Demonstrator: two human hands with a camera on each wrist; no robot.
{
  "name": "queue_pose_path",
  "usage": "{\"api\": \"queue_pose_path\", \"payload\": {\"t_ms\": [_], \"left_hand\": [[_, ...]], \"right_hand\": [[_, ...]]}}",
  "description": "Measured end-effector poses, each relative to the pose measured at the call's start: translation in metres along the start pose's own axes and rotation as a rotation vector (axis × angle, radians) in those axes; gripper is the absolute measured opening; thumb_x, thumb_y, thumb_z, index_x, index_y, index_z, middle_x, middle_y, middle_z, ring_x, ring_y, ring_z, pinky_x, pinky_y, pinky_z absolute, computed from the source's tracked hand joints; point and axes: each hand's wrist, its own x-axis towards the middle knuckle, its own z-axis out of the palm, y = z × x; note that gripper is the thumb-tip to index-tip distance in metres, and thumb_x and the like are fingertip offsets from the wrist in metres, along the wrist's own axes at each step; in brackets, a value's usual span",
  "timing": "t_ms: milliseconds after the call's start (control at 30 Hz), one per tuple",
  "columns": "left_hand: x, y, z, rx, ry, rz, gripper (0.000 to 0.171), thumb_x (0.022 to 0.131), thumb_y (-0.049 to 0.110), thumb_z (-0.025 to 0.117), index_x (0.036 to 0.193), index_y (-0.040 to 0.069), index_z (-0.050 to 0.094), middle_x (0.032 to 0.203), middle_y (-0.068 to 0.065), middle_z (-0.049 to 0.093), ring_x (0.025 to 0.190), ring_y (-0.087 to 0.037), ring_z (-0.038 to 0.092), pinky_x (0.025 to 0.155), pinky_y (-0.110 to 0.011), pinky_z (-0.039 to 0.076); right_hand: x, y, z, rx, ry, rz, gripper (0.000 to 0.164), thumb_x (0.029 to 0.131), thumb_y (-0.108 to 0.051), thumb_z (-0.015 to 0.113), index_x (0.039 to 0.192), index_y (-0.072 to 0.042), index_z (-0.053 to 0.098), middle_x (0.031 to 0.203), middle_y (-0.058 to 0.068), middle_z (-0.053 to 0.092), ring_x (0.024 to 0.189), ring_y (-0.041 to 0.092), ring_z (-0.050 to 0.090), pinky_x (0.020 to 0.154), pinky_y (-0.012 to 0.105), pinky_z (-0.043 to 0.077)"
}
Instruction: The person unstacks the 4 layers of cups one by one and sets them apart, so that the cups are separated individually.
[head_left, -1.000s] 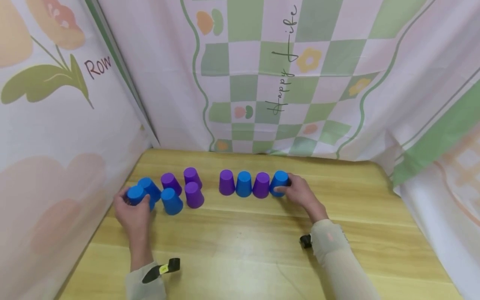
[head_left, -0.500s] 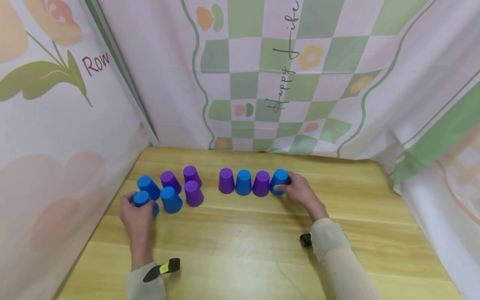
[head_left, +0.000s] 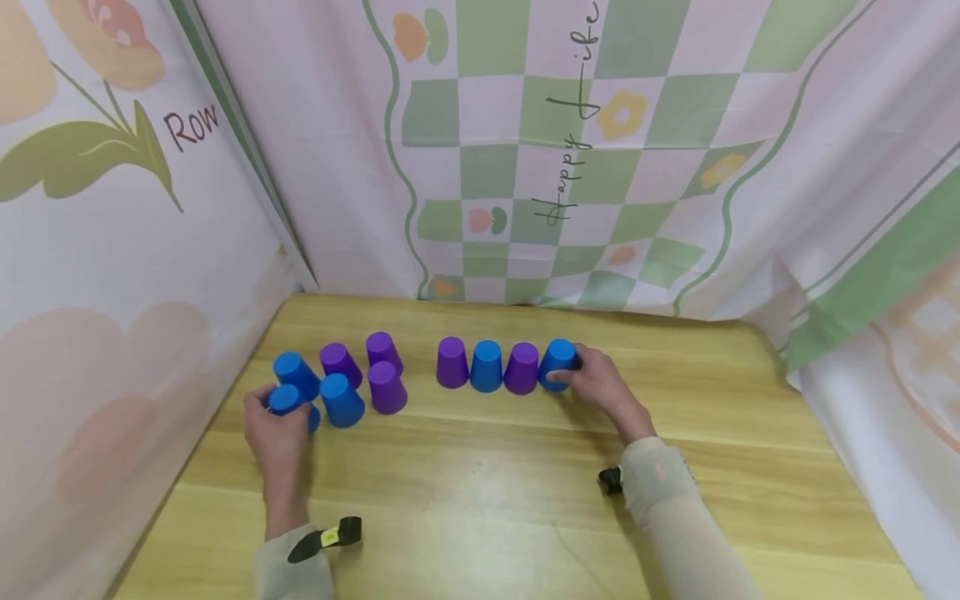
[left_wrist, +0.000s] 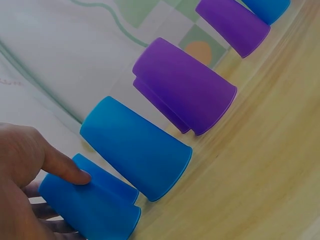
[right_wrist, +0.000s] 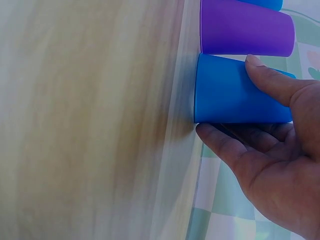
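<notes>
Wood tbl (head_left: pixel 480 500): L hand (head_left: pixel 276 433) & R hand (head_left: pixel 603 387) grip blue cups (head_left: pixel 558 358).

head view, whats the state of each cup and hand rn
left hand's grip: closed round a blue cup
right hand's grip: closed round a blue cup
left-held blue cup: upside down, held
right-held blue cup: upside down, held
two other left blue cups: upside down, unheld
three left purple cups: upside down, unheld
right row's other blue cup: upside down, unheld
right row's two purple cups: upside down, unheld
</notes>
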Motion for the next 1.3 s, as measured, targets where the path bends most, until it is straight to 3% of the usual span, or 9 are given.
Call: {"api": "queue_pose_path", "payload": {"t_ms": [500, 800, 1000, 1133, 1300], "left_hand": [[0.0, -0.003, 0.0, 0.03, -0.021, -0.031, 0.062, 0.092, -0.005, 0.063, 0.149, -0.007, 0.039, 0.154, -0.032, 0.046, 0.147, -0.051, 0.039, 0.125, -0.069, 0.027], [-0.003, 0.009, -0.004, 0.031, -0.024, -0.03, 0.065, 0.092, -0.004, 0.063, 0.152, -0.004, 0.039, 0.153, -0.031, 0.047, 0.144, -0.049, 0.043, 0.122, -0.066, 0.035], [-0.002, 0.019, -0.006, 0.023, -0.002, -0.034, 0.066, 0.092, -0.002, 0.066, 0.153, -0.001, 0.041, 0.158, -0.027, 0.043, 0.15, -0.045, 0.035, 0.126, -0.061, 0.032], [-0.004, 0.025, -0.006, -0.019, 0.044, -0.003, 0.062, 0.094, 0.002, 0.067, 0.152, 0.0, 0.044, 0.157, -0.021, 0.046, 0.151, -0.04, 0.033, 0.128, -0.055, 0.029], [-0.007, 0.035, -0.003, -0.086, 0.117, 0.096, 0.05, 0.099, 0.009, 0.067, 0.145, -0.001, 0.05, 0.149, -0.015, 0.054, 0.151, -0.03, 0.039, 0.13, -0.044, 0.028]], "right_hand": [[0.001, -0.001, 0.001, -0.003, -0.01, 0.029, 0.055, 0.1, -0.03, 0.073, 0.139, 0.005, 0.058, 0.138, 0.03, 0.063, 0.129, 0.048, 0.06, 0.11, 0.063, 0.05], [0.001, -0.002, 0.0, -0.011, -0.014, 0.035, 0.056, 0.1, -0.031, 0.073, 0.14, 0.005, 0.057, 0.14, 0.031, 0.062, 0.131, 0.048, 0.059, 0.111, 0.064, 0.049], [0.0, -0.002, 0.0, -0.012, -0.015, 0.032, 0.056, 0.1, -0.03, 0.073, 0.141, 0.005, 0.057, 0.14, 0.03, 0.062, 0.131, 0.048, 0.059, 0.111, 0.063, 0.049], [0.0, -0.002, 0.0, -0.012, -0.013, 0.029, 0.055, 0.1, -0.03, 0.073, 0.139, 0.004, 0.058, 0.139, 0.03, 0.063, 0.13, 0.047, 0.06, 0.11, 0.062, 0.05], [0.001, -0.002, -0.001, -0.012, -0.015, 0.024, 0.05, 0.1, -0.03, 0.072, 0.136, 0.003, 0.06, 0.137, 0.028, 0.065, 0.128, 0.045, 0.061, 0.109, 0.062, 0.051]]}}
